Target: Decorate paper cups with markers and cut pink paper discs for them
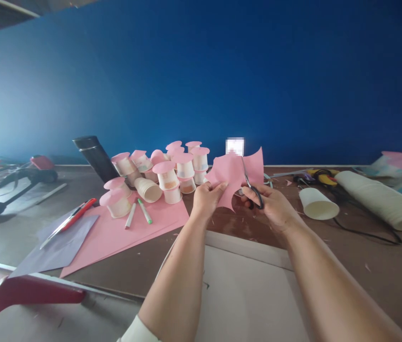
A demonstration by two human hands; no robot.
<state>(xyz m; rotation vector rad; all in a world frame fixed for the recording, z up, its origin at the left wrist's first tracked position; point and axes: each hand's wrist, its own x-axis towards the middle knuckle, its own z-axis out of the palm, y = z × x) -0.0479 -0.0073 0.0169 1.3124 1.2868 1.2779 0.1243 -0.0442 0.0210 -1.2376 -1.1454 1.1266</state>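
My left hand (208,199) pinches the lower left edge of a sheet of pink paper (229,173), its outline scalloped by curved cut-outs. On the other side, my right hand (270,202) is closed round the dark handles of a pair of scissors (246,173). Their blades point up and away from me and lie against the paper's right part. How far the blades are apart I cannot tell. To the left stand several paper cups (167,178), many topped with pink paper discs (164,167), some of them stacked.
Pink sheets (158,225) lie left under two markers (144,211), beside grey-purple paper (67,244) with red-handled scissors (78,216). A black bottle (96,156) leans behind. Right are a lone cup (318,203), a long cup stack (378,199) and a black cable (364,232). A blue wall (201,80) closes the back.
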